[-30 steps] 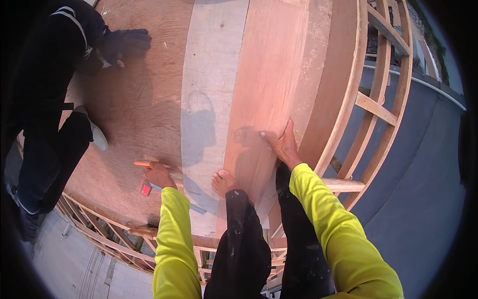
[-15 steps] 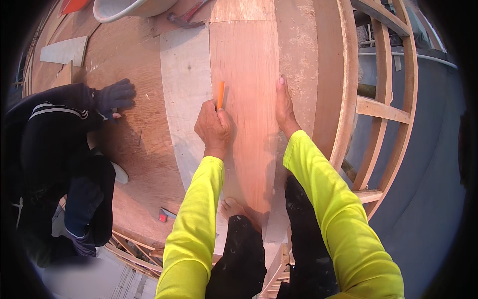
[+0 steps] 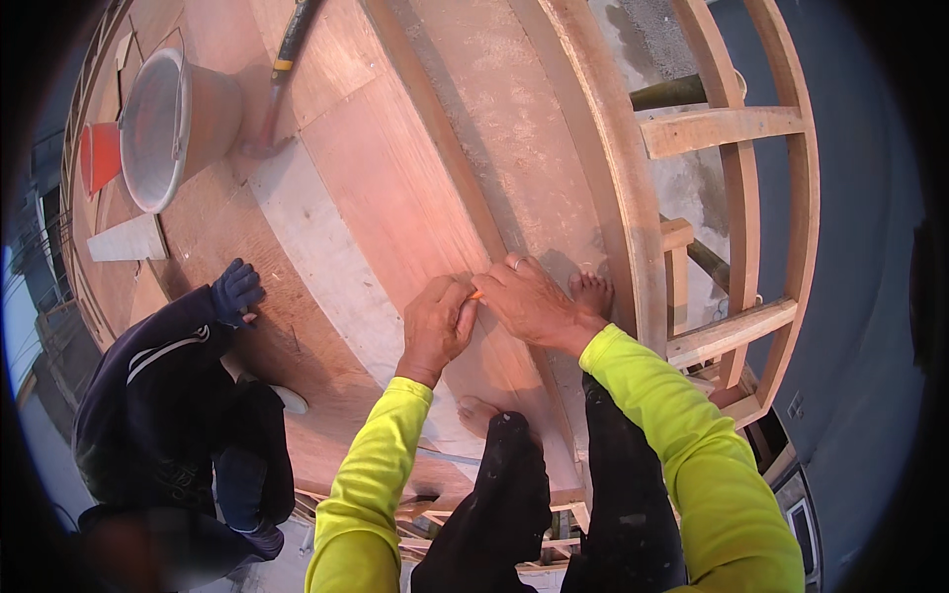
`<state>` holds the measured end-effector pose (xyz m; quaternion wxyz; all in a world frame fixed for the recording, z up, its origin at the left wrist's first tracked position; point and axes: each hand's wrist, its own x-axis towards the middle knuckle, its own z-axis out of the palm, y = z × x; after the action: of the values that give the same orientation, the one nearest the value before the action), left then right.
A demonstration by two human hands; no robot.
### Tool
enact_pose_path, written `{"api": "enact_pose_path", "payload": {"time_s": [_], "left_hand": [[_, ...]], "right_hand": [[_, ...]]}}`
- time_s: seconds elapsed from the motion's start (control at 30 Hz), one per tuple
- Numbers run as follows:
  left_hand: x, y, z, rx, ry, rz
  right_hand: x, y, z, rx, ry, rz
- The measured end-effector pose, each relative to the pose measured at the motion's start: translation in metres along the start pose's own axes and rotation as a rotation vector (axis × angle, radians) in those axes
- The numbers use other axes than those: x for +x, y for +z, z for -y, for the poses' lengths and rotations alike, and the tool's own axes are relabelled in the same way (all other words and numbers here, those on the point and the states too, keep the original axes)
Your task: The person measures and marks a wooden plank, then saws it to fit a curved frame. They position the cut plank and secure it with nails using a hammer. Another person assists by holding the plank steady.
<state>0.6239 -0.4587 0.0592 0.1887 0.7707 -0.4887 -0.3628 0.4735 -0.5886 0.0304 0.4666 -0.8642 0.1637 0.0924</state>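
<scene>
One grip: bare left hand [image 3: 433, 328], bare right hand [image 3: 536, 304], fingers pinching slim orange stick [image 3: 476, 295]
Beneath: long reddish plywood strip [image 3: 381, 193]

I can read no words, numbers or signs from here. Faint marks on the co-worker's dark jacket [image 3: 138, 425], by the lower left edge of the boards [image 3: 395, 193], are too blurred for me to tell whether they are lettering.

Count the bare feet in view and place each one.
2: the left foot, below the left hand; the right foot, just beyond the right hand. Both are partly covered; others may be hidden.
</scene>
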Motion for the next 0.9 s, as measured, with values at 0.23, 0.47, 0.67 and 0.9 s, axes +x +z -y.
{"api": "enact_pose_path", "payload": {"time_s": [0.23,0.47,0.67,0.9], "left_hand": [[0.065,-0.004,0.006,0.15,-0.21,-0.251],[0.085,0.026,0.036,0.229,-0.481,-0.02],[0.093,0.021,0.03,0.189,-0.502,0.114],[0.093,0.011,0.021,0.207,-0.519,0.172]], "right_hand": [[-0.067,-0.005,-0.035,0.536,0.61,-0.277],[-0.047,0.005,-0.037,0.851,0.657,-0.32],[0.041,0.037,-0.068,1.014,0.574,-0.496],[0.163,-0.003,-0.061,1.148,0.396,-0.6]]}}
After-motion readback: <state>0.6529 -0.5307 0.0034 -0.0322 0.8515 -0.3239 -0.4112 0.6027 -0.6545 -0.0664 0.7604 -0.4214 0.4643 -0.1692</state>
